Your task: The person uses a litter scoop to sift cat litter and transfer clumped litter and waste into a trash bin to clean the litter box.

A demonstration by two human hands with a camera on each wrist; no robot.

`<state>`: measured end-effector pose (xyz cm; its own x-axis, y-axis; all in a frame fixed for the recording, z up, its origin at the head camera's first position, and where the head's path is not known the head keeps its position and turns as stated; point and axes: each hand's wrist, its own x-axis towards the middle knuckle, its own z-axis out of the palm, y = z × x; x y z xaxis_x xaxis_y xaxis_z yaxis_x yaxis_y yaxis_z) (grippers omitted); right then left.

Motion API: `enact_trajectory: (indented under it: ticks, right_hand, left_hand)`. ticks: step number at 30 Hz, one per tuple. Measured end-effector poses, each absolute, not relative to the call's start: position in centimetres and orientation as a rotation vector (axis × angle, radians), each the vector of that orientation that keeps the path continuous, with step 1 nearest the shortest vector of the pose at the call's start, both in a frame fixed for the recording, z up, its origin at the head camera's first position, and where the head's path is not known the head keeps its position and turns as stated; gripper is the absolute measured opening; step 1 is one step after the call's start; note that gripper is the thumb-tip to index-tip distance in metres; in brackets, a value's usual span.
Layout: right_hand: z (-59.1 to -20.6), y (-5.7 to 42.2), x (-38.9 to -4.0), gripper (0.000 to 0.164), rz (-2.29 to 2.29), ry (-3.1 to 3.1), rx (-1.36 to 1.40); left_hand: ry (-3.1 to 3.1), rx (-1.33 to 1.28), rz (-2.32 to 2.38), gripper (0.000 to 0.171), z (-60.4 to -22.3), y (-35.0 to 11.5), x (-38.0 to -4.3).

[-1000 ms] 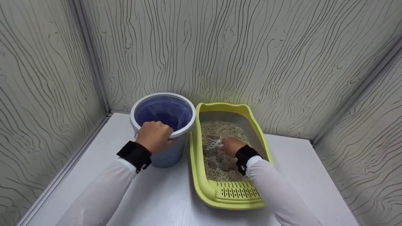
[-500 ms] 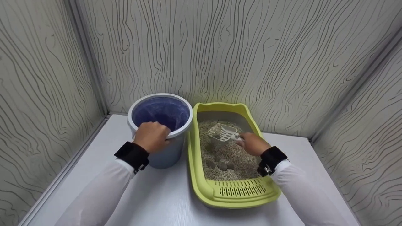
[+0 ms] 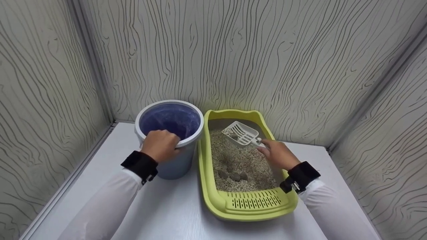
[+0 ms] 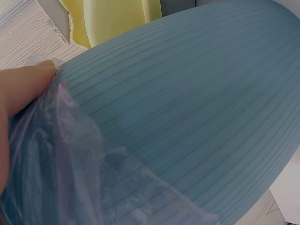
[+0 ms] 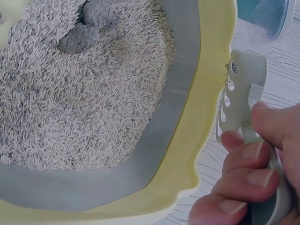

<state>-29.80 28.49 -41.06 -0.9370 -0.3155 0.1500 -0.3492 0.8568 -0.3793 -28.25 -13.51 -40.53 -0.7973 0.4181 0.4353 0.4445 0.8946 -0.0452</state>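
My right hand [image 3: 279, 155] grips the handle of a white slotted litter scoop [image 3: 247, 134], held above the far part of the litter box. A little litter and a clump show in its basket. Under it, the yellow-green litter box [image 3: 207, 186] holds pale litter [image 3: 257, 166], with several grey clumps [image 3: 235, 176] near the front. My left hand [image 3: 161, 145] grips the near rim of the blue-grey bin [image 3: 176, 166]. In the left wrist view, the thumb lies on the bin's edge, over the translucent bag liner [image 4: 77, 136] folded outside.
The bin and litter box stand side by side on a white tabletop [image 3: 166, 213]. Wood-patterned panels [image 3: 233, 53] rise behind them and on both sides. A slotted step [image 3: 257, 202] forms the front end of the litter box.
My right hand has moved right, raising the scoop out of the litter and turning its slotted basket into view. The left hand has stayed on the bin's rim.
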Motion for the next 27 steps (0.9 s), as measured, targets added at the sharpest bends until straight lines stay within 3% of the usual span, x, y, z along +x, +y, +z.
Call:
enact_trajectory:
  ticks: [8,27]
  right_hand:
    - [-40.63,28.22,-29.68,0.017,0.685,-2.925,0.524]
    - [-40.58,27.78,-29.26,0.02,0.742,-2.967,0.435]
  left_hand:
    - [-2.566,-0.632,-0.053,0.043,-40.68,-13.44,-28.24]
    - [-2.626,-0.622,-0.071,0.045,-40.53,-13.43,-28.27]
